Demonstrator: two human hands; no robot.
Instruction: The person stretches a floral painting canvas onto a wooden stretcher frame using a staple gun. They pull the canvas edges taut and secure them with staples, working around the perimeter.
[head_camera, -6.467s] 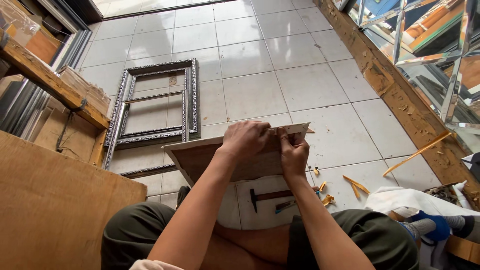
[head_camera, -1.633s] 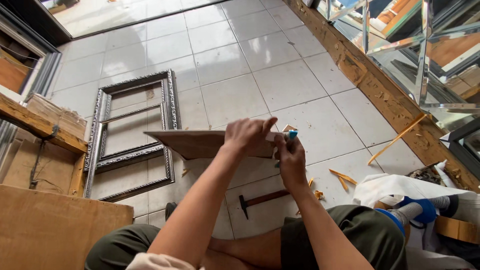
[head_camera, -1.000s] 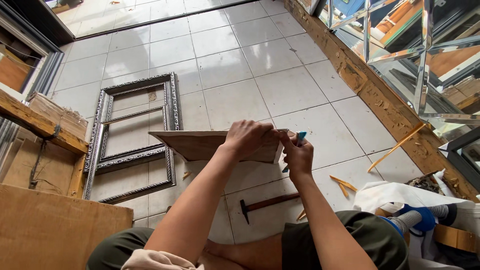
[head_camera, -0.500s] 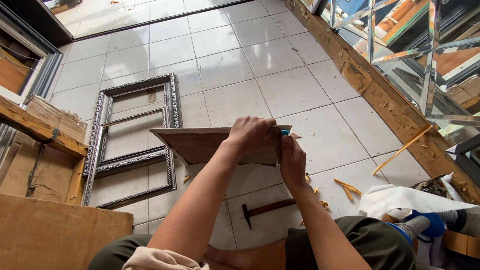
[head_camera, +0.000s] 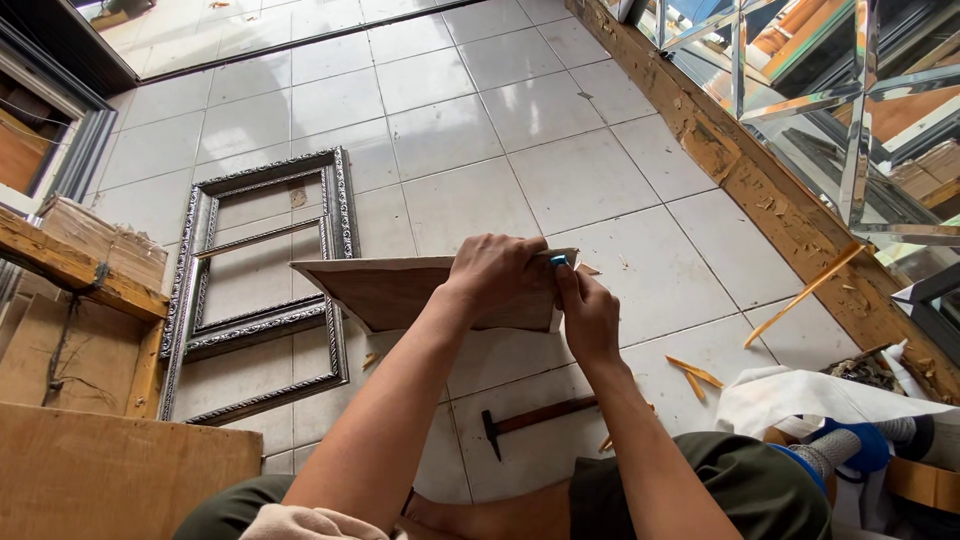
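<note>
Hands (head_camera: 540, 290) on board (head_camera: 390, 290), hammer (head_camera: 535, 420) below

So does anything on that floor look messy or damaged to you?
Somewhat. Wood splinters lie scattered on the white tiles beside the hammer, and the long wooden beam on the right is chipped and gouged along its face. The ornate frames lie flat and look whole.

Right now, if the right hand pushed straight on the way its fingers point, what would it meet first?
The right hand points up at the flat brown wooden board's right edge, already touching it; a small blue object sits at its fingertips.
</note>
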